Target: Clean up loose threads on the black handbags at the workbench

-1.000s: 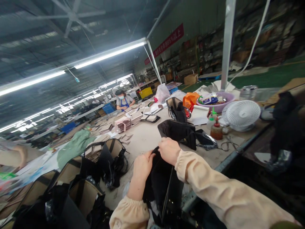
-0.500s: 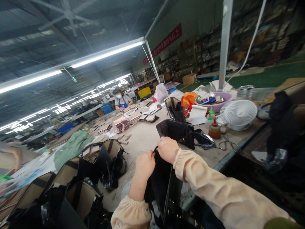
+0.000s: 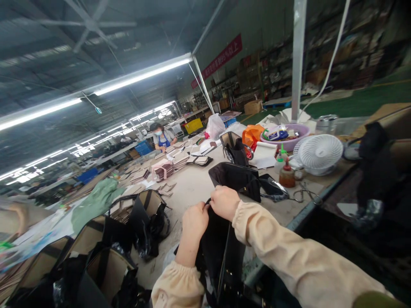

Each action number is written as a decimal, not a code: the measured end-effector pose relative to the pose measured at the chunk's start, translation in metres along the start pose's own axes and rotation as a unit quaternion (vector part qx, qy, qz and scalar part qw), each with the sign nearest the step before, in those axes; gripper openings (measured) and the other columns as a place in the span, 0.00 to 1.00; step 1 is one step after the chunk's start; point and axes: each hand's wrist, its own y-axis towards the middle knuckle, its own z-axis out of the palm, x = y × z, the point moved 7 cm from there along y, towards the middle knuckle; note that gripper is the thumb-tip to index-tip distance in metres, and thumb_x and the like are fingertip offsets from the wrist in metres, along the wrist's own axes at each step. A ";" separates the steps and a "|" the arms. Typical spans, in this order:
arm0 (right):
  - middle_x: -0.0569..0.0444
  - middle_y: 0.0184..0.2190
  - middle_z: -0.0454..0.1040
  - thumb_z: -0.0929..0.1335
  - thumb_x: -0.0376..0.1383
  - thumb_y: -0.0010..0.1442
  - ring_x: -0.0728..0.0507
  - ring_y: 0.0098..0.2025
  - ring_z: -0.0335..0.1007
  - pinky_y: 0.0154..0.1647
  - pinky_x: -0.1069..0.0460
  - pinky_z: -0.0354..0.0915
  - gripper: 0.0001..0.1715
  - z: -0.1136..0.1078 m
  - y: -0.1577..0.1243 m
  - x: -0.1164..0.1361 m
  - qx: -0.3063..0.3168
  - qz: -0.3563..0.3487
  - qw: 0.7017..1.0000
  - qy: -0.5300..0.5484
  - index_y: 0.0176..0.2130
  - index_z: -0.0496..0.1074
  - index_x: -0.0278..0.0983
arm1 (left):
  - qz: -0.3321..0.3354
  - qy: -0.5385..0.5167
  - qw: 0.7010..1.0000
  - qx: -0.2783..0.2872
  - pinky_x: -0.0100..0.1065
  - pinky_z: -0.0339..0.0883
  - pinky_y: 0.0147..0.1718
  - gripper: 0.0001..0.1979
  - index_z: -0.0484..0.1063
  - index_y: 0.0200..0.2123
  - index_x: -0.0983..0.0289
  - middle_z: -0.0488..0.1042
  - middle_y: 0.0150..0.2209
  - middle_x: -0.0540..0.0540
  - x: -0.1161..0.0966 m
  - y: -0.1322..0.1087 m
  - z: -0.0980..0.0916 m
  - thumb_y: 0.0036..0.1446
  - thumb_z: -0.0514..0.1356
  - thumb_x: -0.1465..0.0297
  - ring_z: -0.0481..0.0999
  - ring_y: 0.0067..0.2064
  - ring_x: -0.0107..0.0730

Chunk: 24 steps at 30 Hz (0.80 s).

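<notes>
A black bag (image 3: 221, 252) stands upright at the near edge of the worktable (image 3: 195, 186), right in front of me. My left hand (image 3: 195, 221) is closed on its top edge, fingers pinched together. My right hand (image 3: 224, 202) is closed on the same top edge just to the right, the two hands touching. Both arms wear beige sleeves. A second black bag (image 3: 239, 177) lies on the table just beyond my hands.
Open tan-and-black bags (image 3: 105, 252) crowd the left foreground. A white fan (image 3: 317, 154), glue bottles (image 3: 287, 174), scissors (image 3: 303, 194) and a pink basin (image 3: 289, 139) sit at the right. Stacks of cut pieces (image 3: 167, 167) run down the table toward a seated co-worker (image 3: 161, 137).
My hands have stayed on the bag's top edge, moving slightly closer together. The view has shifted a little to the right.
</notes>
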 end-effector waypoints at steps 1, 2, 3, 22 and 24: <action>0.49 0.34 0.72 0.62 0.37 0.56 0.44 0.37 0.68 0.35 0.53 0.61 0.14 0.000 -0.001 -0.002 0.008 0.007 1.000 0.011 0.31 0.75 0.36 | -0.003 0.002 1.000 0.002 0.33 0.63 0.34 0.19 0.73 0.36 0.60 0.77 0.35 0.58 0.000 0.001 -0.001 0.61 0.45 0.60 0.76 0.39 0.39; 0.50 0.34 0.72 0.62 0.39 0.56 0.45 0.37 0.69 0.35 0.53 0.61 0.14 0.000 -0.001 -0.004 0.017 0.016 0.999 0.024 0.31 0.75 0.37 | -0.005 0.005 1.000 0.003 0.33 0.63 0.33 0.19 0.73 0.36 0.61 0.77 0.34 0.58 -0.001 0.002 -0.001 0.61 0.45 0.60 0.76 0.39 0.39; 0.50 0.35 0.72 0.63 0.41 0.55 0.45 0.37 0.69 0.35 0.54 0.61 0.13 -0.002 -0.003 -0.005 0.022 0.023 0.999 0.041 0.32 0.75 0.38 | -0.009 0.009 1.000 0.003 0.33 0.63 0.33 0.19 0.73 0.35 0.61 0.77 0.34 0.59 0.000 0.002 -0.002 0.61 0.45 0.61 0.76 0.39 0.39; 0.50 0.32 0.71 0.66 0.59 0.48 0.40 0.34 0.66 0.31 0.49 0.60 0.40 0.019 -0.182 0.088 0.044 -0.194 0.975 0.094 0.56 0.61 0.47 | 0.055 0.005 0.998 -0.016 0.32 0.64 0.38 0.20 0.74 0.37 0.63 0.77 0.38 0.60 0.002 0.004 -0.009 0.60 0.46 0.60 0.75 0.40 0.36; 0.49 0.33 0.72 0.66 0.61 0.45 0.38 0.34 0.66 0.31 0.48 0.61 0.43 0.027 -0.185 0.089 0.063 -0.174 0.980 0.073 0.55 0.63 0.44 | 0.033 0.023 0.999 -0.024 0.33 0.65 0.38 0.18 0.74 0.38 0.63 0.77 0.38 0.60 0.003 0.004 -0.009 0.60 0.47 0.61 0.75 0.41 0.37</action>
